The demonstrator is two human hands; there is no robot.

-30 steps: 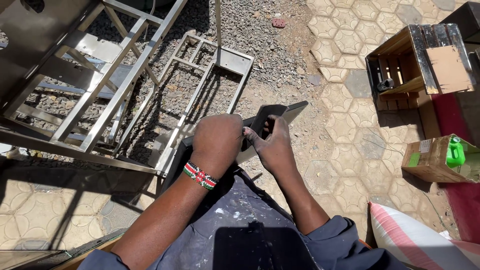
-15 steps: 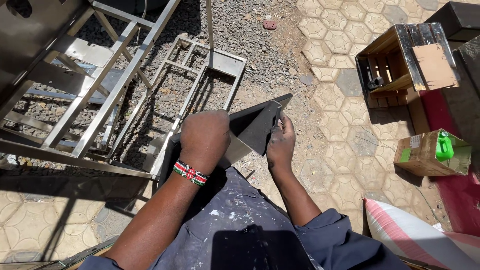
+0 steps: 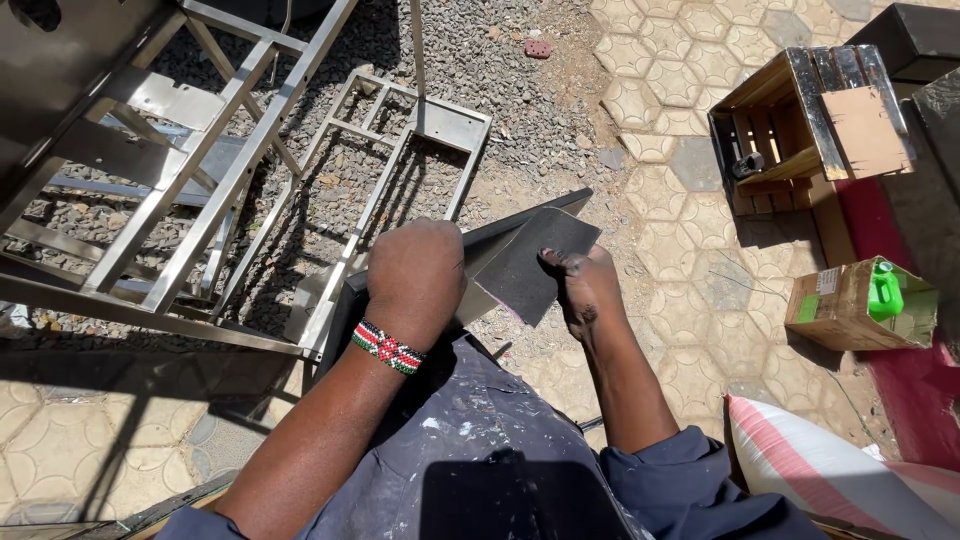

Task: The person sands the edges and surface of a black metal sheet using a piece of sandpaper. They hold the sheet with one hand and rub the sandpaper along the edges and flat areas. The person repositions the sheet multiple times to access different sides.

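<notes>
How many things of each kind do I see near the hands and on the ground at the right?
Hands: 2, left hand and right hand
Dark sheet: 1
Metal angle piece: 1
Wooden crate: 1
Cardboard box: 1
Green bottle: 1
Beaded wristband: 1
Total: 8

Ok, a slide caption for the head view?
Left hand steadies a metal piece while right hand presses dark sandpaper against it.

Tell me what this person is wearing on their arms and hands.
Both hands are bare, with no gloves. The left hand has a beaded bracelet at the wrist, in red, white, black and green. The right hand wears nothing. Dark blue sleeves are pushed up near the elbows, leaving the forearms uncovered.
</notes>
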